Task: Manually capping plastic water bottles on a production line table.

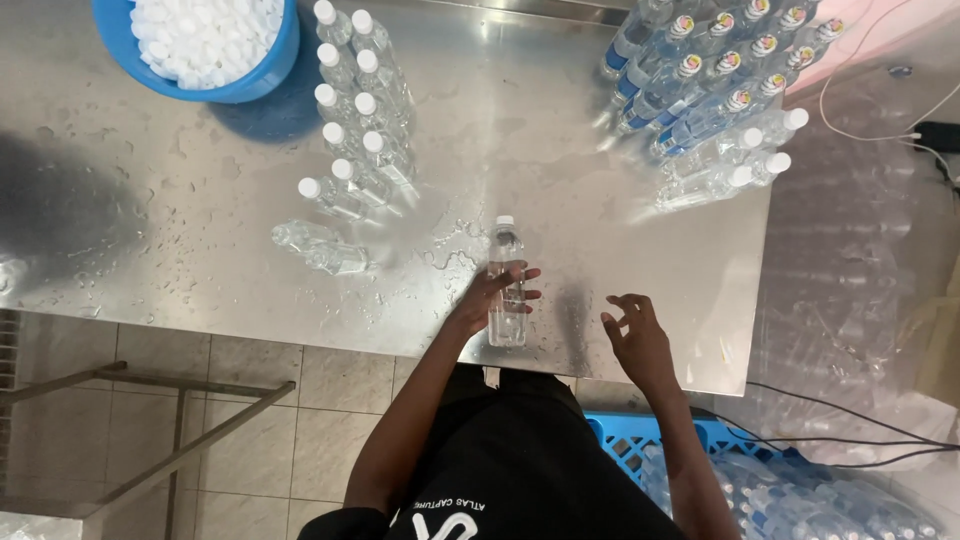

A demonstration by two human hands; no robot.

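I see left hand [492, 298] wrapped round mid-body of capped clear bottle [506, 285] near wet steel table [200, 260] front edge; right hand [636, 335] open, empty, just beside; thin wall looks crushable, slick; I'd grip mid-body.

A left hand [492, 297] grips a capped clear bottle [506, 285] standing on a wet steel table [200, 250], while the right hand [637, 338] hovers open just beside it. Capped bottles [358, 120] stand in rows beyond, near a blue tub of white caps [205, 45]; labelled bottles [715, 85] crowd the far right corner.
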